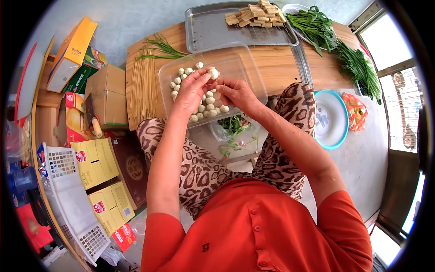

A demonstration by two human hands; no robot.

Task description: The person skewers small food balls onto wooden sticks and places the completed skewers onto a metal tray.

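Clamping 1 round white ball in left hand, pinching right hand together, perhaps on something; risking a drop into clear rectangular plastic tub through uneven squeezing!

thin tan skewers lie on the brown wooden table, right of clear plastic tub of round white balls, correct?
Wrong side: the head view shows thin tan skewers left of the clear plastic tub of round white balls, on the brown wooden table.

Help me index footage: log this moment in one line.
left hand: holds ball | right hand: close beside | box: below, more balls inside
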